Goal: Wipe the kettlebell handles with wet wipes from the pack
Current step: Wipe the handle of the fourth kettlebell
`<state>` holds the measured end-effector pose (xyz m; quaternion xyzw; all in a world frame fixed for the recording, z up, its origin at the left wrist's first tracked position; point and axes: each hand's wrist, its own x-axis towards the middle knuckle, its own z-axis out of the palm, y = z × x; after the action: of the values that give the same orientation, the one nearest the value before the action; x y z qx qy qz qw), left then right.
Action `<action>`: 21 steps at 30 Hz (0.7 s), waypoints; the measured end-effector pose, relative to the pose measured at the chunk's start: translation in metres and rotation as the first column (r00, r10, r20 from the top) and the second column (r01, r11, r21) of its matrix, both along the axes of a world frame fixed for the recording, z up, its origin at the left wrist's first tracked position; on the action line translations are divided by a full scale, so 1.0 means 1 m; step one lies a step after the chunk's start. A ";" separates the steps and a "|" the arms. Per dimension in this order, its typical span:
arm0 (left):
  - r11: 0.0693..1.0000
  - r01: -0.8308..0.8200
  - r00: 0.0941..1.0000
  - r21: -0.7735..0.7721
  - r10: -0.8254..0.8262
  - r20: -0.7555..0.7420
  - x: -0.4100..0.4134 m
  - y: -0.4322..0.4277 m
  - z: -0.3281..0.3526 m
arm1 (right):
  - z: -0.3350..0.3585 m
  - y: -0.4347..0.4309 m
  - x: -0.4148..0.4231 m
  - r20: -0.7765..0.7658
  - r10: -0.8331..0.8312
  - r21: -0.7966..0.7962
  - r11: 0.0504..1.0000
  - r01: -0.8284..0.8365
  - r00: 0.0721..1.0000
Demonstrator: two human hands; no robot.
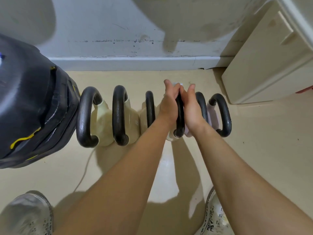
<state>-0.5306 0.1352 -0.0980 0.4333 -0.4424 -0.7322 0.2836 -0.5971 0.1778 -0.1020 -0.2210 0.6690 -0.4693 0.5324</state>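
step: wiping kettlebell handle (179, 119), fourth in row at floor's wall edge | left hand (169, 106), right hand (191, 107): fingers curled round it, wet wipe (177, 84) between | tip: keep wipe wrapped, slide along the whole arc

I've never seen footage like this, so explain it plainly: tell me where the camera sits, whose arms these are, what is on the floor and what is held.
There is no machine here. One wide camera worn on a person's head looks down at their own bare arms. On the cream floor stands a row of six pale kettlebells with black looped metal handles. The left hand and the right hand clasp the fourth black handle from either side. A scrap of white wet wipe peeks out between them. A black padded bulk with yellow trim sits on the left, a cream cabinet on the right, and grey shoes below.
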 end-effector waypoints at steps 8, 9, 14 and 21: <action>0.993 -0.078 0.983 0.094 0.092 -0.158 0.027 0.051 -0.018 | -0.013 0.053 0.030 -0.298 0.004 -0.020 1.000 -0.011 0.954; 0.986 -0.113 0.978 0.125 0.133 -0.161 0.031 0.060 -0.019 | -0.015 0.065 0.035 -0.383 0.047 -0.052 0.996 -0.073 0.922; 0.959 -0.279 0.923 -0.040 0.280 0.264 0.034 0.077 -0.026 | -0.024 0.091 0.048 -0.571 -0.033 -0.116 0.992 -0.041 0.820; 0.965 -0.239 0.876 -0.108 0.263 0.404 0.044 0.091 -0.029 | -0.014 0.097 0.035 -0.506 -0.207 -0.100 0.978 0.182 0.838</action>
<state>-0.4863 0.2261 -0.1266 0.6247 -0.4524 -0.5679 0.2873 -0.5617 0.2752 -0.1159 -0.2815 0.7941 -0.4607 0.2791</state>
